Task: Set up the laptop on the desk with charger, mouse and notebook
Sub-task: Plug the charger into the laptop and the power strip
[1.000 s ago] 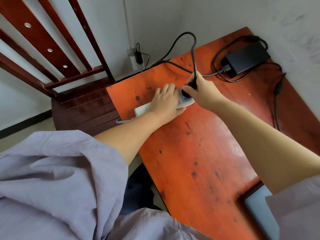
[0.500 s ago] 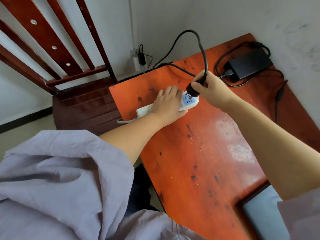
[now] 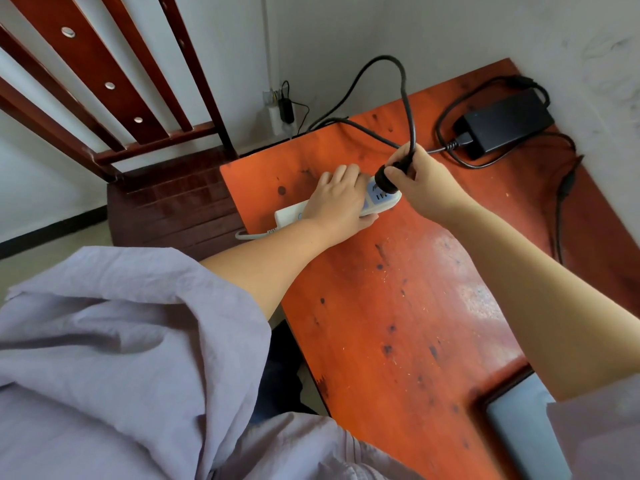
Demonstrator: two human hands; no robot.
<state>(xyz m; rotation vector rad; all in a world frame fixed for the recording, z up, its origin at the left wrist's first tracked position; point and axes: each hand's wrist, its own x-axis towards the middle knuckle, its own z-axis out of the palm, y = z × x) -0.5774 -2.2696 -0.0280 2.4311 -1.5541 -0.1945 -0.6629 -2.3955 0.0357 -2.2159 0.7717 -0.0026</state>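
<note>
Head view, the only one supplied. The left hand (image 3: pixel 337 202) lies flat across the white power strip (image 3: pixel 375 202), fingers spread and pressing it onto the orange-red desk (image 3: pixel 398 306); it pins the strip down and does not curl round it. The right hand (image 3: pixel 420 183) is closed on the black plug (image 3: pixel 388 176), thumb and fingers pinched round its body, with the power cord (image 3: pixel 403 84) arching up from the fist and looping back toward the wall. The plug sits at the end outlet of the strip, tilted. Whether its pins are seated cannot be told, as the fingers cover the joint.

The charger brick (image 3: pixel 507 123) lies at the far right corner of the desk, against the wall, with its cables coiled loosely around it. A thinner lead (image 3: pixel 562 202) runs from there down the right edge of the desk. A grey-blue slab (image 3: pixel 519 431) shows at the lower right, partly under the right sleeve; probably the laptop, but too little is visible to confirm. A wooden chair (image 3: pixel 166 188) stands left of the desk.

Assessment: the charger is on the desk and its mains connection is in hand, not confirmed complete. No mouse or notebook is in view. Connecting the lead to the laptop and placing mouse and notebook appear outstanding.
</note>
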